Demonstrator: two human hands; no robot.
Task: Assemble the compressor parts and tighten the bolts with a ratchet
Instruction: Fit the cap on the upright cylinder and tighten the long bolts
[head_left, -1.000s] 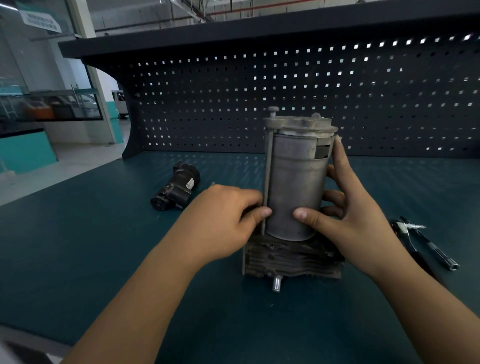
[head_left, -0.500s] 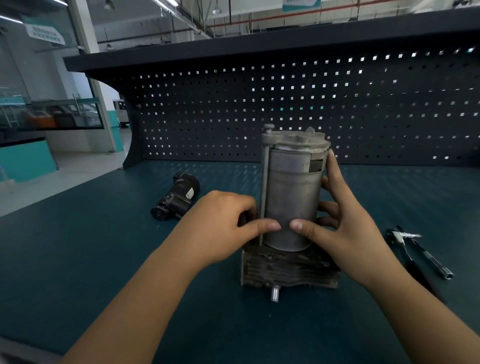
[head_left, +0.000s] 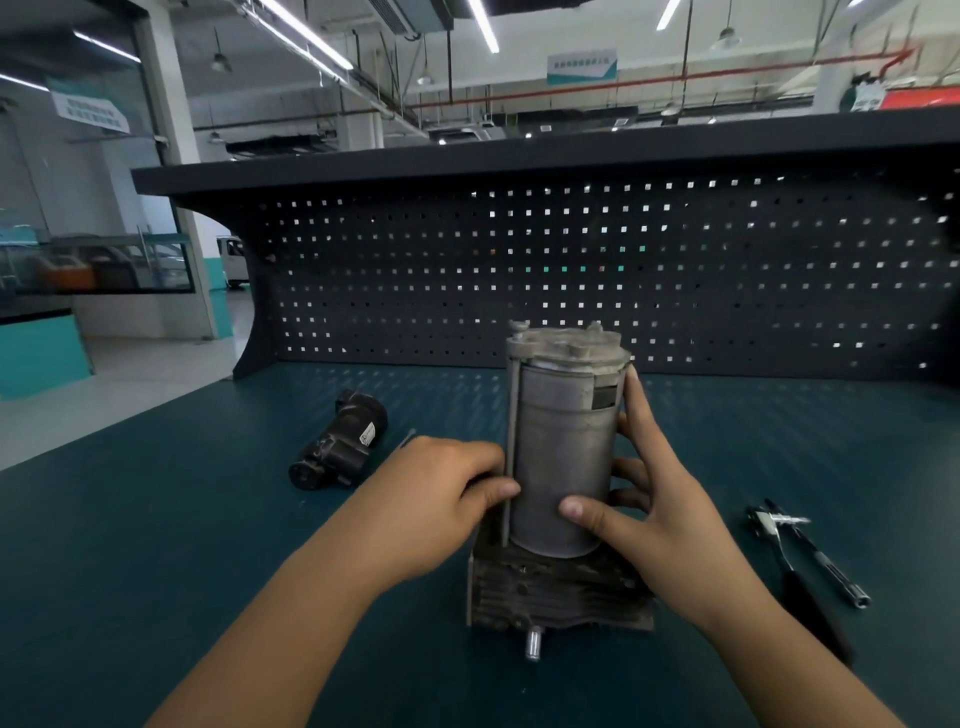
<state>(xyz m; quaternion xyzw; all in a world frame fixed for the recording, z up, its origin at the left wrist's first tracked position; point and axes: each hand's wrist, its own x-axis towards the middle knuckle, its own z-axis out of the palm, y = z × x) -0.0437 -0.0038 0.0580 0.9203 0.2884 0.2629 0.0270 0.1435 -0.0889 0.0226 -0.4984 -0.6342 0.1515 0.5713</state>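
Observation:
A grey compressor cylinder (head_left: 558, 452) stands upright on a dark finned base (head_left: 556, 592) in the middle of the bench. A cast end cap (head_left: 566, 343) sits on top, and a long bolt (head_left: 511, 431) runs down its left side. My left hand (head_left: 441, 499) presses the cylinder's lower left, thumb against the bolt. My right hand (head_left: 644, 509) wraps the right side, its index finger reaching up to the cap. A ratchet (head_left: 784, 561) and an extension bar (head_left: 826, 561) lie to the right, untouched.
A black motor part (head_left: 340, 441) lies on the teal bench mat (head_left: 156, 545) to the left of the cylinder. A dark pegboard (head_left: 675, 270) with a shelf above closes off the back. A short steel stub (head_left: 533, 642) sticks out of the base toward me.
The view has tilted upward, so the assembly sits lower in frame. My hands keep the same grip on the cylinder; my right index finger stays up near the cap.

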